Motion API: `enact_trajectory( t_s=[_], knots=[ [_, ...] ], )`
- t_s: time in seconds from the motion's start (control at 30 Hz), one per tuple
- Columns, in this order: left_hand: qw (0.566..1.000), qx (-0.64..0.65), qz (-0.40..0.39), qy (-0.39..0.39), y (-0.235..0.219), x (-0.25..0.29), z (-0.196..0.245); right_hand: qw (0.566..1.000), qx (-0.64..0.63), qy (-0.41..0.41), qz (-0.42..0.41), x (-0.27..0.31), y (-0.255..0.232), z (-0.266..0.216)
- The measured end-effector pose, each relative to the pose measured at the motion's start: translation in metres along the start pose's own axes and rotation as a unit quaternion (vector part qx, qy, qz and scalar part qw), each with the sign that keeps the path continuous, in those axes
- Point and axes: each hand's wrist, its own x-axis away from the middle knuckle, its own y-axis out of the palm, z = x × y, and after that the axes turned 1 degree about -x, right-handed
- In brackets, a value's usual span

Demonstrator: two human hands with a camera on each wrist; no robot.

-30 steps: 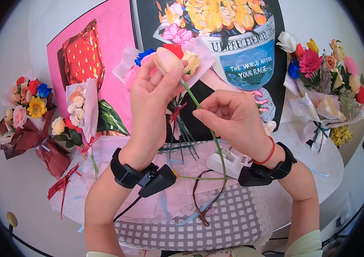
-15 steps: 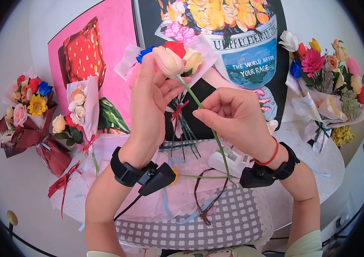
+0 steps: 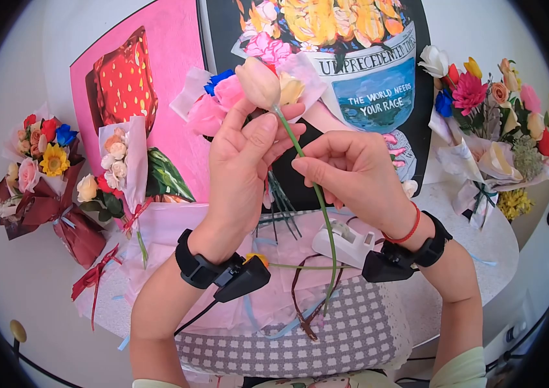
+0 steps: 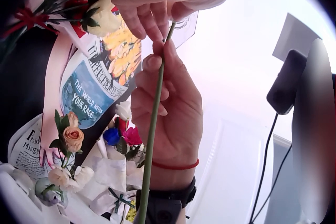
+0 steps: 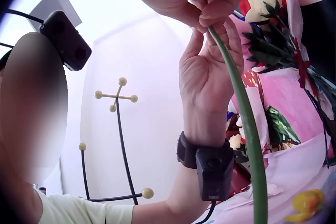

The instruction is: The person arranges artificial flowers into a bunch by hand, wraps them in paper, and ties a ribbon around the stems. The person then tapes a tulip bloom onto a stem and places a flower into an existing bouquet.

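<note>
A pale peach tulip [image 3: 258,84] with a long green stem is held up in the middle of the head view. My right hand [image 3: 352,168] pinches the stem [image 3: 325,213] between thumb and fingertips, a short way below the bloom. Just under the bloom, my left hand [image 3: 239,155] is loosely cupped, its fingers spread behind the top of the stem. The left palm [image 5: 207,79] shows in the right wrist view, facing the stem. Behind the hands stands a wrapped bouquet [image 3: 206,116] with pink, blue and cream flowers.
Under the arms lie pink wrapping paper [image 3: 164,278], a yellow flower [image 5: 307,205], a white tape dispenser [image 3: 342,246] and a checked cloth [image 3: 358,323]. Wrapped bouquets stand left [image 3: 54,181] and right [image 3: 494,123]. Two paintings lean at the back.
My left hand opened from around the bloom and dropped lower, beneath it. The stem swung left at its lower end. My right hand kept its pinch.
</note>
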Motion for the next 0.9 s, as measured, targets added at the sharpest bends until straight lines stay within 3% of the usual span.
enact_trajectory(
  t_s=[0.27,0.43,0.9],
  knots=[
    [0.998,0.058,-0.005,-0.028,0.002,0.0,-0.002,0.998,-0.04,0.014,-0.039,-0.002,-0.003,0.006],
    [0.988,0.123,-0.018,-0.096,-0.004,0.0,-0.007,0.997,-0.058,0.021,-0.044,-0.002,-0.004,0.009],
    [0.988,0.101,-0.017,-0.115,0.0,-0.007,-0.015,0.996,-0.06,0.038,-0.052,-0.001,-0.008,0.014]
  ],
)
